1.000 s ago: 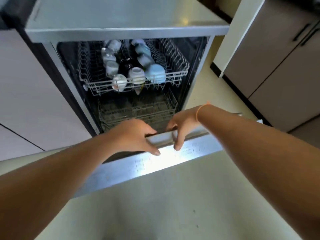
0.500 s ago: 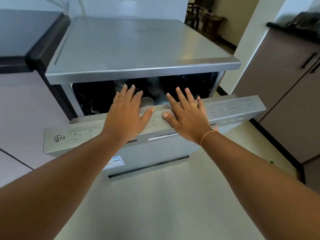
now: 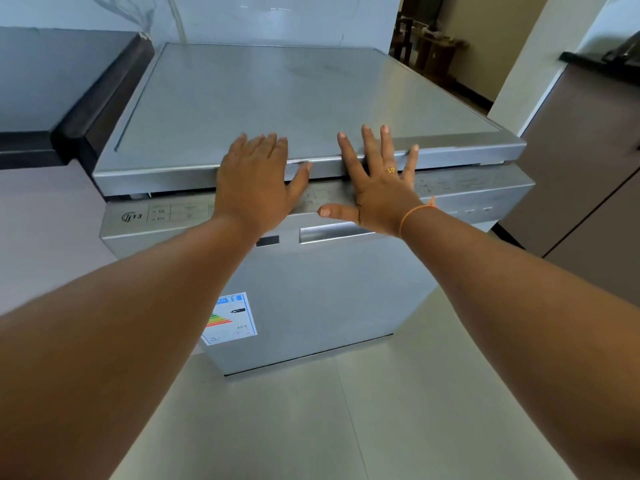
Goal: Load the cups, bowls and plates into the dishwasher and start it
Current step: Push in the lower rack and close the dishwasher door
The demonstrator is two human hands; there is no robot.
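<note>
The silver dishwasher (image 3: 311, 98) stands in front of me with its door (image 3: 329, 289) pushed up against the body; only a thin dark gap shows at the upper left. My left hand (image 3: 254, 185) and my right hand (image 3: 375, 181) lie flat and open on the door's top control strip (image 3: 159, 214), fingers spread over the edge of the lid. The handle recess (image 3: 325, 233) sits just below my right thumb. The racks and dishes inside are hidden behind the door.
A dark countertop (image 3: 62, 81) with pale cabinet fronts adjoins the dishwasher's left side. Brown cabinets (image 3: 588, 168) stand at the right. An energy label (image 3: 230, 318) is stuck on the door. Pale floor tiles (image 3: 346, 427) lie below.
The door swung up from lying open, with the loaded racks visible, to nearly shut against the body. Both hands moved from gripping its edge to pressing flat on its top.
</note>
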